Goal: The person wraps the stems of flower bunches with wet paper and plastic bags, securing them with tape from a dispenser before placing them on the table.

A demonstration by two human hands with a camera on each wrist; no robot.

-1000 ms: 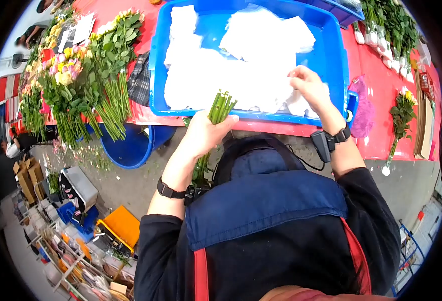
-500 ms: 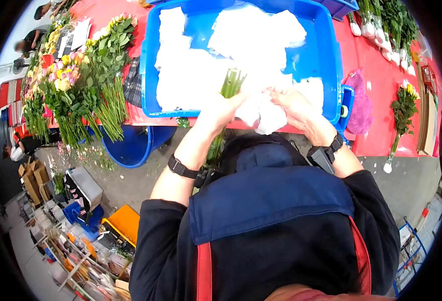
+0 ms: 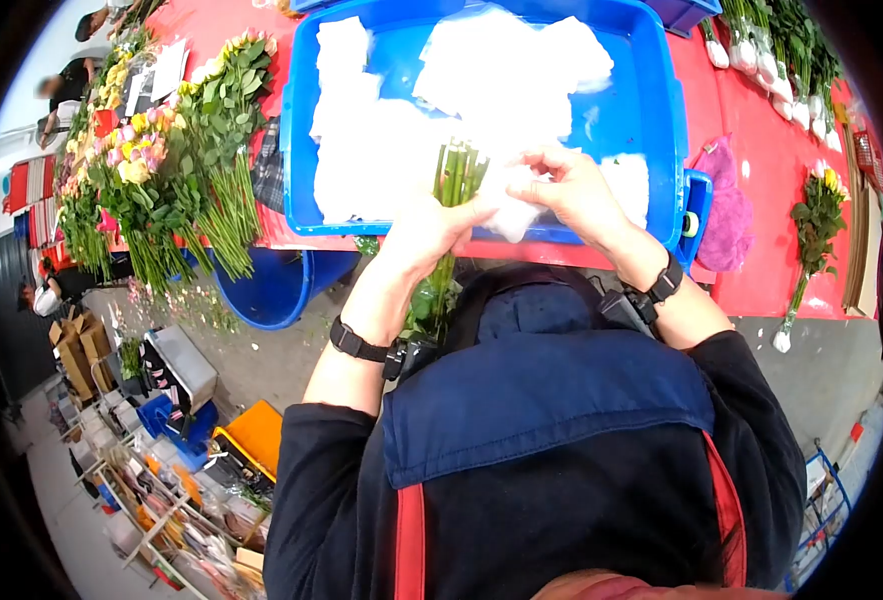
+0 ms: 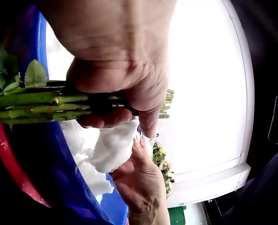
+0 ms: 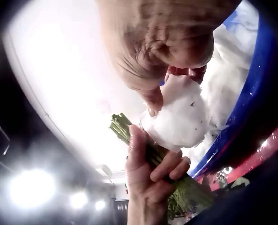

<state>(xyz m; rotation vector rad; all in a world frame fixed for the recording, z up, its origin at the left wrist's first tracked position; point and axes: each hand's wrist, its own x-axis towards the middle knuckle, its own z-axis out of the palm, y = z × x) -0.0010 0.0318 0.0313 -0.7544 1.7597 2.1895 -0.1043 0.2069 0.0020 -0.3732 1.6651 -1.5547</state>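
My left hand grips a bundle of green flower stems, cut ends pointing up over the tray's near side and leaves hanging below. Close to its right, my right hand pinches a wad of wet white cotton between thumb and fingers. In the left wrist view the cotton hangs right beside the stems. Both hands are over the front rim of a blue tray, in which more white padding lies in heaps. The flower heads of the held bundle are hidden.
Bunches of roses lie at the left of the red table, above a blue bucket. A pink cloth lies right of the tray, with a wrapped-end rose bunch beyond. More white-tipped bunches line the back right.
My right hand picked up a piece of white cotton from the tray and brought it left, beside the stems. My left hand shifted slightly right, still gripping the bundle.
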